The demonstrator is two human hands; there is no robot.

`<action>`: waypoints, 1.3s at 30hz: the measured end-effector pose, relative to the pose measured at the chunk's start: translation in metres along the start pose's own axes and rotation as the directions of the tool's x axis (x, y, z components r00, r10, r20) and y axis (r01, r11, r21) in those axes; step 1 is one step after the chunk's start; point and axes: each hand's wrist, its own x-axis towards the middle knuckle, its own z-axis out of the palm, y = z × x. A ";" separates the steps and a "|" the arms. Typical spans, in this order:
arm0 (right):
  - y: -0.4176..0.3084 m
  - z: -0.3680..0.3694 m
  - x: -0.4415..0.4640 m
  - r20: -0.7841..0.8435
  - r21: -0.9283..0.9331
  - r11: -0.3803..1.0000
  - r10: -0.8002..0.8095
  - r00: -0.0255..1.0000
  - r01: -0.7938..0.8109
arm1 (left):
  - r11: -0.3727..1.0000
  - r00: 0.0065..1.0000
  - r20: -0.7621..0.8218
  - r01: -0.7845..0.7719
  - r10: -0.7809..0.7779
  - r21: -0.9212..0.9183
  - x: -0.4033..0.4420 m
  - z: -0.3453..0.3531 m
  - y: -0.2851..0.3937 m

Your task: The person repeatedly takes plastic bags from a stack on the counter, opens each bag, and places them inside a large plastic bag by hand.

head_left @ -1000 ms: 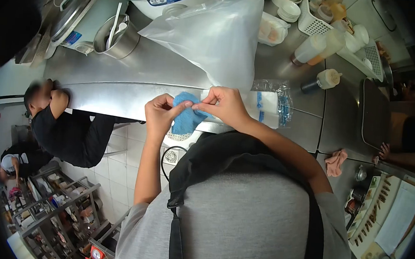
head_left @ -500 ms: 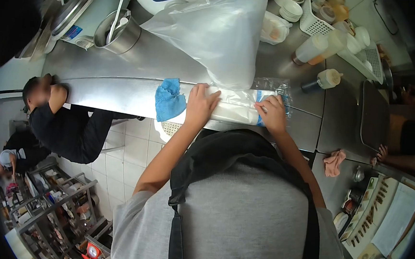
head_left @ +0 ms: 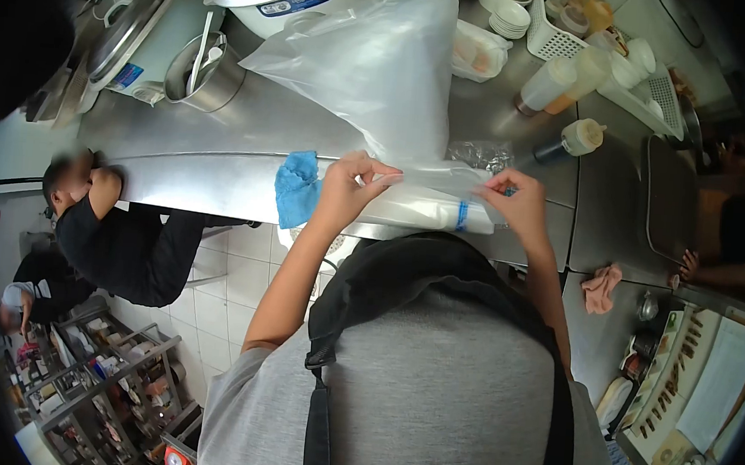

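While the left hand and right hand pinch the thin clear plastic by its ends, it looks partly off the white pack on the bench, not yet free.

The stack before me is smooth, glossy white plastic. The bag I pinch above the stack is thin, see-through plastic with a soft shine. Left of the stack, the blue cloth looks matt and rough. Beyond the stack, the sack is milky, shiny plastic. Beneath the stack, the tabletop is smooth, reflective metal. My shirt is matt cloth.
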 end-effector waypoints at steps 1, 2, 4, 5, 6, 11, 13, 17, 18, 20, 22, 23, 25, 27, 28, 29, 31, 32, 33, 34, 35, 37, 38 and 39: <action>0.000 -0.006 0.001 -0.013 0.062 0.994 -0.093 0.996 0.093 | 0.996 0.996 -0.021 -0.088 0.088 0.025 0.001 -0.002 0.001; 0.000 -0.012 0.001 -0.032 0.123 0.975 -0.182 0.983 0.185 | 0.988 0.988 -0.071 -0.144 0.140 -0.052 0.003 -0.002 0.002; -0.009 -0.019 0.001 -0.049 0.218 0.935 -0.277 0.960 0.281 | 0.944 0.956 -0.180 -0.265 0.232 -0.194 0.008 -0.003 0.005; -0.015 -0.022 0.000 -0.041 0.255 0.923 -0.286 0.957 0.287 | 0.927 0.984 -0.151 -0.145 0.098 -0.345 0.008 -0.002 0.010; -0.023 -0.024 -0.002 -0.034 0.291 0.911 -0.295 0.955 0.292 | 0.875 0.994 -0.101 -0.021 -0.032 -0.483 0.007 -0.003 0.021; -0.040 -0.023 -0.002 -0.290 0.336 0.809 -0.399 0.870 0.483 | 0.892 0.993 -0.114 -0.019 -0.036 -0.451 0.012 -0.006 0.054; -0.042 -0.024 0.000 -0.377 0.308 0.775 -0.432 0.819 0.551 | 0.949 0.996 -0.087 -0.044 0.018 -0.313 0.012 -0.010 0.044; -0.058 -0.012 0.012 -0.369 0.573 0.617 -0.392 0.842 0.539 | 0.979 0.986 0.011 0.167 -0.167 -0.112 0.015 -0.010 0.041; -0.059 -0.008 0.014 -0.322 0.706 0.519 -0.372 0.871 0.482 | 0.974 0.979 0.021 0.204 -0.202 -0.096 0.017 -0.011 0.043; -0.060 -0.007 0.009 0.104 0.965 0.262 -0.367 0.924 -0.005 | 0.966 0.981 -0.062 0.170 -0.185 -0.194 0.022 -0.012 0.049; -0.061 -0.005 0.005 0.414 0.910 0.167 -0.422 0.807 -0.379 | 0.919 0.959 -0.262 -0.007 -0.105 -0.393 0.030 -0.014 0.060; -0.065 -0.007 0.008 0.527 0.839 0.398 -0.428 0.734 -0.371 | 0.779 0.952 -0.233 0.008 -0.198 -0.627 0.035 -0.019 0.065; -0.080 -0.015 0.015 0.736 0.569 0.782 -0.344 0.584 -0.256 | 0.339 0.934 -0.110 0.013 -0.341 -0.941 0.044 -0.031 0.073; -0.085 -0.020 0.023 0.660 0.703 0.685 -0.530 0.532 -0.191 | 0.233 0.971 0.122 0.170 -0.205 -0.958 0.046 -0.044 0.052; -0.089 -0.026 0.028 0.536 0.828 0.542 -0.688 0.490 -0.146 | 0.193 0.958 0.269 0.284 -0.100 -0.939 0.050 -0.053 0.045; -0.095 -0.032 0.033 0.384 0.921 0.373 -0.814 0.436 -0.115 | 0.167 0.914 0.405 0.398 0.009 -0.902 0.053 -0.058 0.041; -0.120 -0.048 0.042 0.231 0.973 0.203 -0.843 0.486 -0.110 | 0.632 0.882 0.466 0.398 -0.067 -0.665 0.053 -0.058 0.056; -0.129 -0.055 0.046 0.150 0.988 0.115 -0.845 0.513 -0.100 | 0.805 0.869 0.481 0.364 -0.113 -0.468 0.055 -0.058 0.062; -0.131 -0.059 0.053 0.159 0.985 0.092 -0.804 0.574 -0.144 | 0.791 0.836 0.546 0.373 -0.060 -0.485 0.058 -0.061 0.061; -0.134 -0.062 0.060 0.171 0.980 0.065 -0.758 0.629 -0.188 | 0.776 0.797 0.604 0.384 -0.006 -0.500 0.062 -0.067 0.059; -0.139 -0.063 0.069 0.137 0.986 0.024 -0.697 0.704 -0.167 | 0.761 0.756 0.653 0.397 0.047 -0.514 0.067 -0.074 0.056; -0.152 -0.062 0.090 0.076 0.991 -0.046 -0.554 0.829 -0.122 | 0.396 0.811 0.548 0.444 0.203 -0.804 0.082 -0.086 0.038; -0.156 -0.064 0.103 0.123 0.989 -0.019 -0.453 0.883 -0.147 | 0.173 0.843 0.471 0.440 0.259 -0.881 0.088 -0.089 0.030; -0.159 -0.066 0.116 0.165 0.985 0.005 -0.343 0.925 -0.174 | 0.110 0.912 0.391 0.380 0.120 -0.919 0.092 -0.090 0.034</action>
